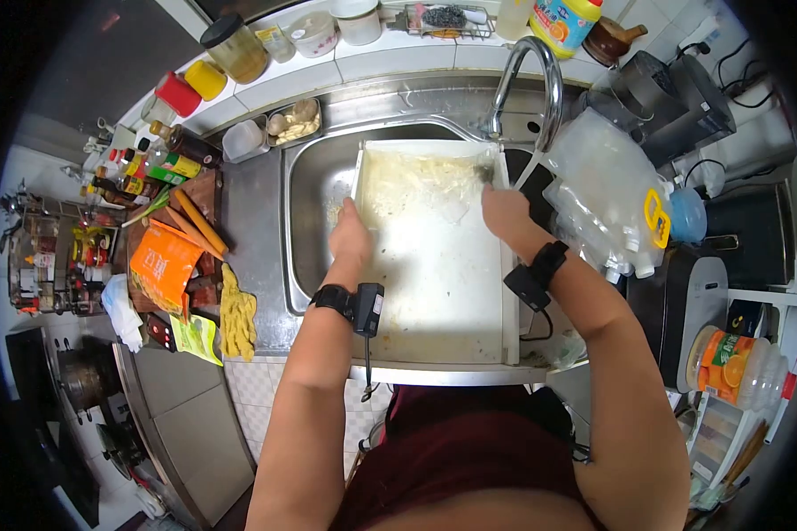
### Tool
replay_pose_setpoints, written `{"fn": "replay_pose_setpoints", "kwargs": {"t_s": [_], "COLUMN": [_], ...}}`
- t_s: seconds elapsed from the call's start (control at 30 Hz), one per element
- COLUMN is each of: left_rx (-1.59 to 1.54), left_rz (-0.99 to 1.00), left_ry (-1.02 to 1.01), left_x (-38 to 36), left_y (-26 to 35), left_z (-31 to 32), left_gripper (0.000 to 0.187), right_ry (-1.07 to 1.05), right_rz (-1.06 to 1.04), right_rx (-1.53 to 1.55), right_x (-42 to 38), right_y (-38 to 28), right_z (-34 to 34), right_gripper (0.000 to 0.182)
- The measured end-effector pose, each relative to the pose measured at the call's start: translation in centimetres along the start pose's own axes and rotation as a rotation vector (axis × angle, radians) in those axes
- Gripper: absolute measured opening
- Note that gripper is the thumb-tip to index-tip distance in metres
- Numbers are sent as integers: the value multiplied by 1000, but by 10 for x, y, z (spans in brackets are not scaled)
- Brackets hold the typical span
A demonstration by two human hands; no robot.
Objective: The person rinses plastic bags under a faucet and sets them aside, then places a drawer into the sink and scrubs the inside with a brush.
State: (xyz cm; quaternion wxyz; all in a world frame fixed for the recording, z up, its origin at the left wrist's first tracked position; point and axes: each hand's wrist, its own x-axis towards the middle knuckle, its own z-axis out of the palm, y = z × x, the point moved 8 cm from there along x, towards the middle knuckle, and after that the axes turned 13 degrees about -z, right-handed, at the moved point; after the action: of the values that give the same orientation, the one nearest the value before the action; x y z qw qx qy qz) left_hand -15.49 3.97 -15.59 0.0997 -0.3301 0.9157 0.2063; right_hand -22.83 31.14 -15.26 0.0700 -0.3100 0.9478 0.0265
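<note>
A white shallow drawer (434,283) lies across the sink, its far end over the basin and its near end by the counter's front edge. Yellowish, wet-looking residue covers its far part. My left hand (352,234) grips the drawer's left side wall, fingers closed over the rim. At the far right corner, my right hand (506,212) is closed on a small dark scrubber (483,173), mostly hidden by the fingers, pressed close to the right wall. The chrome faucet (553,88) arches just beyond this hand, with a pale streak below its spout.
The steel sink (314,177) surrounds the drawer. Left stand a cutting board with carrots (199,226), an orange bag (161,261), a yellow cloth (237,314) and several bottles. Clear plastic bags (593,186) crowd the right side. Jars (235,53) line the back ledge.
</note>
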Motion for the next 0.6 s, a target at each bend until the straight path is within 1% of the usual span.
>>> {"fn": "replay_pose_setpoints", "kwargs": {"t_s": [0.07,0.17,0.27,0.3,0.5,0.6], "left_rx": [-7,6,14,26,8,4], "left_rz": [-11,0,5,-2,-30,-17], "left_ry": [0,16,0,-4,-4,5], "left_x": [-3,1,-3,0,1,0], "left_y": [1,-3,1,0,0,-4], "left_z": [-2,3,-1,-1,0,3], "left_gripper": [55,54,55,55,56,56], "right_ry": [-49,-24,20,-48,-62,-106], "right_rz": [-59,-228,-118,-103,-223,-253], "right_rx": [6,116,124,161,307,291], "right_x": [9,3,29,46,82,94], "right_y": [-17,-61,-51,-49,-115,-121], "right_z": [4,-6,-1,12,9,9], "right_gripper": [30,27,29,34,32,36]}}
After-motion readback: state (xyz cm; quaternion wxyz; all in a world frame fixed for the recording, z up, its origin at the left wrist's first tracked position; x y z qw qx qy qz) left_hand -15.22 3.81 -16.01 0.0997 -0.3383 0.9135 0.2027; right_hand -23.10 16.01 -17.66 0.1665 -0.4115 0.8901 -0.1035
